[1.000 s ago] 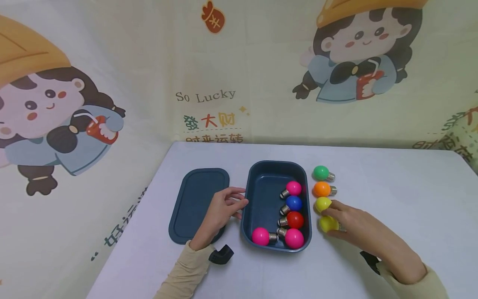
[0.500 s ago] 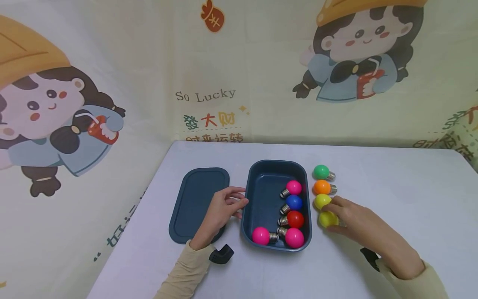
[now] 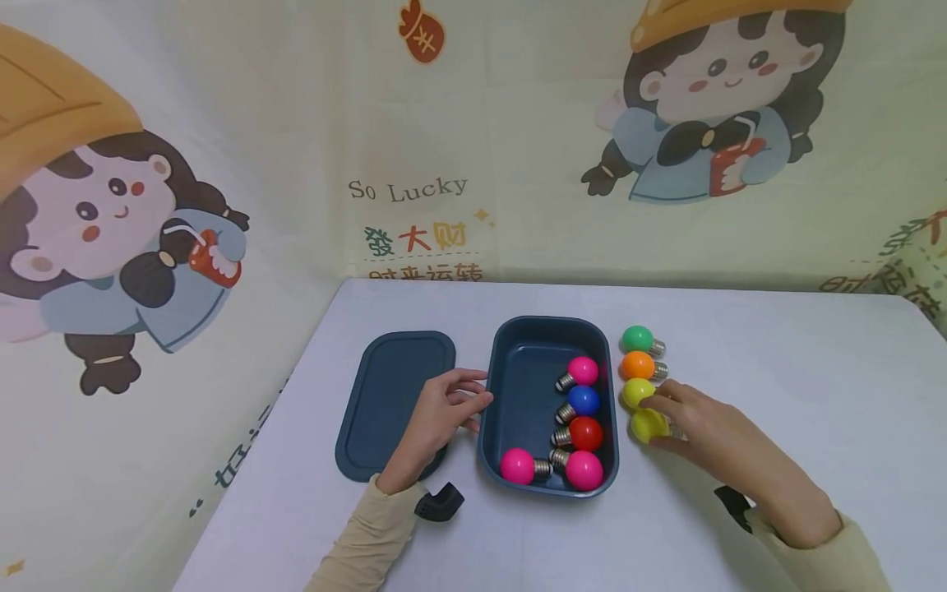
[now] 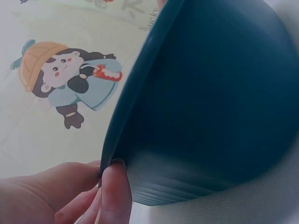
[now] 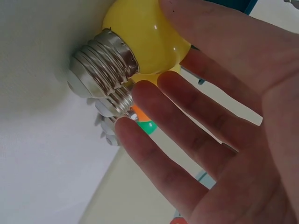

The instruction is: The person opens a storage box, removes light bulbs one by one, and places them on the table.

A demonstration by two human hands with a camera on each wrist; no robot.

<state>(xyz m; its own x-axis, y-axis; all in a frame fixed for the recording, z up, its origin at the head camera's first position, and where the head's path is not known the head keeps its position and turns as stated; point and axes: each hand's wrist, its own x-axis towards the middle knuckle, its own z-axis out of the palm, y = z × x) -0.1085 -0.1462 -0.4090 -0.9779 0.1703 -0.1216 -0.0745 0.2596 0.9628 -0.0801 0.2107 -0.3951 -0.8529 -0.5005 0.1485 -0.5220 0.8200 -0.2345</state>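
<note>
Each beige sleeve has a black piece at its cuff.

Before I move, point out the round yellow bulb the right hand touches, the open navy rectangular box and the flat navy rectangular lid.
Round yellow bulb (image 5: 145, 39), right wrist view: on its globe.
Open navy rectangular box (image 3: 527, 395), head view: on its bare floor.
Flat navy rectangular lid (image 3: 388, 399), head view: on its upper face.

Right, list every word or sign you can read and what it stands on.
"So Lucky": on the backdrop.
"發大财": also there.
"时来运转": also there, partly cut off.
Left lettering, right lettering: too distorted to read fully.
Pouch mark: unclear.
Bulbs, box, lid: none readable.
</note>
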